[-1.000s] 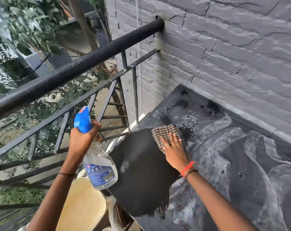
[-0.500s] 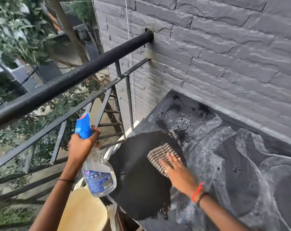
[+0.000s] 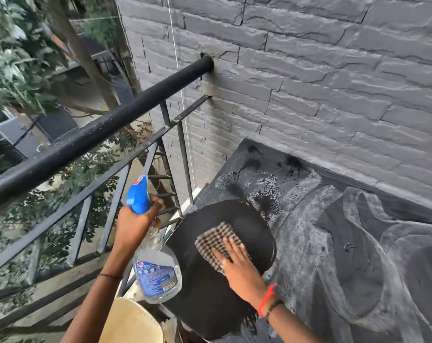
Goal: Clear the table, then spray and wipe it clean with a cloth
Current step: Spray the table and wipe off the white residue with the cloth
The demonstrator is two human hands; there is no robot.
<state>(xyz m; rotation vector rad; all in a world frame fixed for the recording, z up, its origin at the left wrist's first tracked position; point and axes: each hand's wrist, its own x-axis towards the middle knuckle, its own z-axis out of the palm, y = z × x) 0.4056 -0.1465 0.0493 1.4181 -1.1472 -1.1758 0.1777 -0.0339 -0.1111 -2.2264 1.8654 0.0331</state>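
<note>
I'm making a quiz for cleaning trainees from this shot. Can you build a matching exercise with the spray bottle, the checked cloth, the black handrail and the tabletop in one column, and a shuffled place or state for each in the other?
Things
1. spray bottle
2. checked cloth
3. black handrail
4. tabletop

Places or states
A. runs into the grey brick wall
B. part wiped dark, part dusty grey
C. gripped by the left hand, off the table's edge
D. flat under the right hand

Pairs: 1-C, 2-D, 3-A, 4-B
</note>
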